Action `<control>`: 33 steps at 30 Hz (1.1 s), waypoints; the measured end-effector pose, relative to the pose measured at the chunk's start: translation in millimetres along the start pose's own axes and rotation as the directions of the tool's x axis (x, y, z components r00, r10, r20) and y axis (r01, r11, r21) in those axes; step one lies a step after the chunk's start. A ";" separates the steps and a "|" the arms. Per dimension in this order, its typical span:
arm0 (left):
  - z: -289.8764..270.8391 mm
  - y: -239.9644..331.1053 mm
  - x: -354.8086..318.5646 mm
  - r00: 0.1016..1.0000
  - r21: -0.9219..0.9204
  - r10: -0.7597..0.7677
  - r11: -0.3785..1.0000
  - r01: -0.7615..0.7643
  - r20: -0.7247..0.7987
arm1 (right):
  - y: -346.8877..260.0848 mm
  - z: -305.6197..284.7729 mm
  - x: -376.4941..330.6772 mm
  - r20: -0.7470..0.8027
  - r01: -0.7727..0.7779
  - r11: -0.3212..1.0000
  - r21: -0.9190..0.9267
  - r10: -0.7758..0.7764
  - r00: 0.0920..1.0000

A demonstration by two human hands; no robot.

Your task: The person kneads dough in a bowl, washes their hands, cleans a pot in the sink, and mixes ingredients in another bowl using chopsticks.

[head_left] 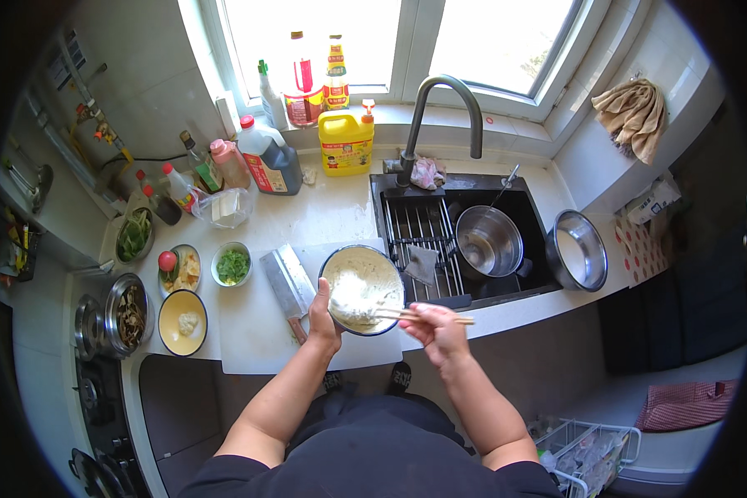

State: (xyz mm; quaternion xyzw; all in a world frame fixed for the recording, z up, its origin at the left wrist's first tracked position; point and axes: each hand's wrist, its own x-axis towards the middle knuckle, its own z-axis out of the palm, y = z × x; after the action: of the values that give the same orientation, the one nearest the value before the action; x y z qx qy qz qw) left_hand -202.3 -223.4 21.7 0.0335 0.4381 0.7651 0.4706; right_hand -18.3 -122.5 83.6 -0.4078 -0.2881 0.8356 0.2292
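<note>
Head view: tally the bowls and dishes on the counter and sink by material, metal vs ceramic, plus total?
Metal: 5 — mixing bowl of batter, pot in the sink, bowl right of the sink, greens bowl, mushroom bowl.
Ceramic: 3 — yellow bowl, small herb bowl, tomato plate.
Total: 8
</note>
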 end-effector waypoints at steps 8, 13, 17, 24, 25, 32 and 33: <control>1.8 1.1 -6.9 0.999 -0.001 -0.007 1.000 0.007 0.037 | -4.9 -8.3 7.3 0.006 0.116 0.979 0.170 -0.119 0.993; 9.2 4.1 -8.2 0.999 -0.065 -0.033 0.997 0.033 -0.003 | 5.3 2.8 -0.8 -0.049 -0.003 1.000 -0.027 0.001 0.999; 5.6 2.4 -8.8 0.999 -0.004 -0.049 0.999 0.049 0.011 | 3.9 -3.9 15.6 -0.123 0.195 0.978 0.074 -0.185 0.975; 11.9 8.7 -17.8 0.998 -0.038 -0.058 0.998 0.059 0.033 | 15.6 -8.9 19.9 -0.196 0.233 0.972 -0.018 -0.232 0.953; 12.2 10.5 -16.2 0.998 -0.032 -0.060 0.998 0.060 -0.006 | 21.7 -1.6 11.9 -0.157 0.122 0.992 0.014 -0.118 0.981; 8.7 8.5 -10.5 0.998 0.003 -0.064 0.998 0.064 -0.006 | 19.5 -1.5 11.8 -0.143 0.141 0.990 -0.021 -0.143 0.979; 8.1 9.7 -10.0 0.999 -0.007 -0.047 0.999 0.047 -0.003 | 15.3 6.3 1.6 -0.074 0.047 0.998 -0.049 -0.050 0.996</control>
State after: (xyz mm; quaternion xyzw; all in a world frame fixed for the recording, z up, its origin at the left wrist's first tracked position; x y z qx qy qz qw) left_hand -199.7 -227.4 37.1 0.0203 0.4369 0.7556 0.4877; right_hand -26.6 -134.6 75.7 -0.4372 -0.3088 0.8068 0.2503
